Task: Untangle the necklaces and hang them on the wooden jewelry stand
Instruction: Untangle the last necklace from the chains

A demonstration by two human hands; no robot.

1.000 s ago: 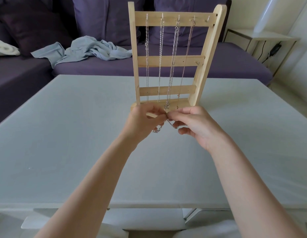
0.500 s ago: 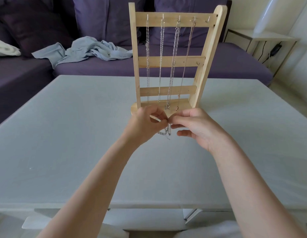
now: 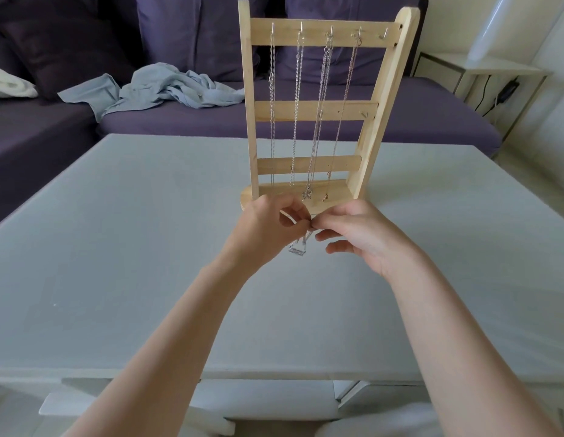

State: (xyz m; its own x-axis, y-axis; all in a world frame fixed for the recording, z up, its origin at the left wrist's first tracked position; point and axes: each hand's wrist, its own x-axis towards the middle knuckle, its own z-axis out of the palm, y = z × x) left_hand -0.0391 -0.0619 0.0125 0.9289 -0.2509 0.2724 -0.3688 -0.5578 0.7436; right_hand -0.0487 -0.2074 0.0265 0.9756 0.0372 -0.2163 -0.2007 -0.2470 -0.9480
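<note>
We hold one necklace (image 3: 301, 246) between both hands: the left hand (image 3: 268, 231) and the right hand (image 3: 362, 234) each pinch its chain just in front of the stand (image 3: 315, 110), above the table (image 3: 116, 247). The chain is light, limp and snag-prone; we grip near the clasp, probably. Four necklaces hang from five top hooks; one hook is free.

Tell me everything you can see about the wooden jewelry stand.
The wooden jewelry stand is pale, unpainted wood. It stands upright on the grey table, on a flat base, and the sofa is behind it. Two side posts carry three crossbars with small metal hooks. Four silver necklaces hang from the top bar, and its rightmost hook is free. Both hands work just in front of the base; whether they touch it cannot be seen.
</note>
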